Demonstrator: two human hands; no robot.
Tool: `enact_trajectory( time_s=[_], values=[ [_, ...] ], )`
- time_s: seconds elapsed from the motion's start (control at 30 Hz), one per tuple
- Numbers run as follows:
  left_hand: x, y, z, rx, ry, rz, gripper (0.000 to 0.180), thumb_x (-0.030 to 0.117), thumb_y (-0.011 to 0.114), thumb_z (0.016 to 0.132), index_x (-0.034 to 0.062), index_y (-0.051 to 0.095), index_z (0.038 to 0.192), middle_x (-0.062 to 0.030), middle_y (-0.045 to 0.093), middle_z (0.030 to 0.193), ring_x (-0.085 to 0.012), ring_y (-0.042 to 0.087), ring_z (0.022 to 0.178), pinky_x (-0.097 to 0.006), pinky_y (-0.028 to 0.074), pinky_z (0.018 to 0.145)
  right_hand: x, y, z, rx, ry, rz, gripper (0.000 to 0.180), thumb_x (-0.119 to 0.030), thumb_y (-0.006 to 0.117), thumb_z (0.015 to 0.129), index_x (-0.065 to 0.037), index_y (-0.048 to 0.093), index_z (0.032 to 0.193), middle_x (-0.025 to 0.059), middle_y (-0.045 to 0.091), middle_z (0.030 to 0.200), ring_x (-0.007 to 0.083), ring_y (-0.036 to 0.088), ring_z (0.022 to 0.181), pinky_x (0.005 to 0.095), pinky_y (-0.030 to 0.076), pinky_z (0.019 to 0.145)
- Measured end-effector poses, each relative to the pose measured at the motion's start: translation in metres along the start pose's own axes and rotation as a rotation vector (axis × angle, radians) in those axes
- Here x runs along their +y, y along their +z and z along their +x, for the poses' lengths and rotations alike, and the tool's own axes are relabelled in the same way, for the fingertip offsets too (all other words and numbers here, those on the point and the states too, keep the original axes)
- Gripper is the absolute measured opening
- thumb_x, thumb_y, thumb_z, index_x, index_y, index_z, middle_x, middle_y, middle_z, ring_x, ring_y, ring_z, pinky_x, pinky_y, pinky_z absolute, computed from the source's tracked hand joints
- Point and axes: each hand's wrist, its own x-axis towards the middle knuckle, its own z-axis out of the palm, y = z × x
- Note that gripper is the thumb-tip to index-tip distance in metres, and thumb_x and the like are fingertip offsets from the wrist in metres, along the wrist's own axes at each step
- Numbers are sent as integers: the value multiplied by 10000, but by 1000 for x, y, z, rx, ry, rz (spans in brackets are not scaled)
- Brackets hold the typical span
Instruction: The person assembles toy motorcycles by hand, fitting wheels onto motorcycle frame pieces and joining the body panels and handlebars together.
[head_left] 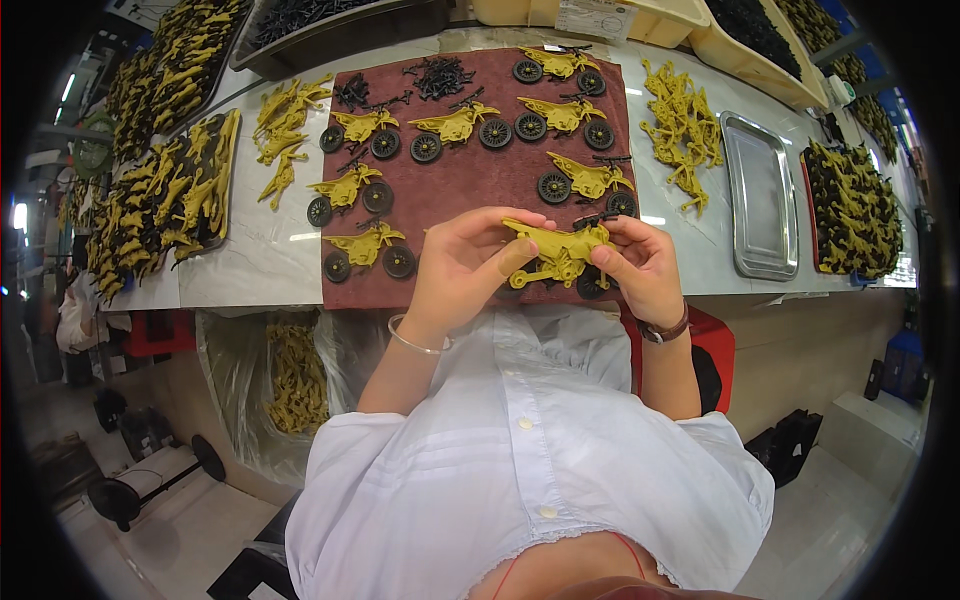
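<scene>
Between my two hands is a yellow toy motorcycle (562, 252) with a black handlebar at its right end. My left hand (465, 255) pinches its rear end with thumb and fingers. At the front, my right hand (645, 270) grips it close to the handlebar. Dark wheels show just below the yellow body; whether they belong to this motorcycle or to one behind it, I cannot tell. Several yellow toy motorcycles with black wheels, such as this one (455, 125), lie on a dark red cloth (455, 200) beyond and left of my hands.
Small black parts (438, 77) lie at the cloth's far edge. Loose yellow parts rest to the left (285, 125) and right (683, 130). A metal tray (735, 200) stands at right, near a heap of yellow and black pieces (855, 205). Bins (340, 45) line the back.
</scene>
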Motion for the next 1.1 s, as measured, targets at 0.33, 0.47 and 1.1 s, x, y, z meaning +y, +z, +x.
enact_trajectory(
  time_s=[0.33,0.47,1.1],
  values=[
    [12,-2,-2,-43,-33,-108,268,8,543,892,-62,531,1151,-175,608,1105,-196,572,1054,-317,467,914,4,-2,0,-6,-92,29,346,55,665,790,68,537,1111,132,617,1050,152,605,931,271,509,802],
    [15,-8,-1,-59,8,-26,241,28,556,889,-80,569,1104,-182,630,1080,-195,619,976,-301,492,869,5,-1,0,-23,-106,53,351,56,662,791,72,534,1118,137,617,1051,158,604,932,274,511,797],
    [-5,-1,6,117,-93,240,263,49,666,810,-63,619,1043,-92,652,942,-114,604,864,-242,498,750,4,13,5,68,-108,-38,356,54,685,770,63,548,1099,108,619,1034,136,604,929,247,512,790]
  ],
)
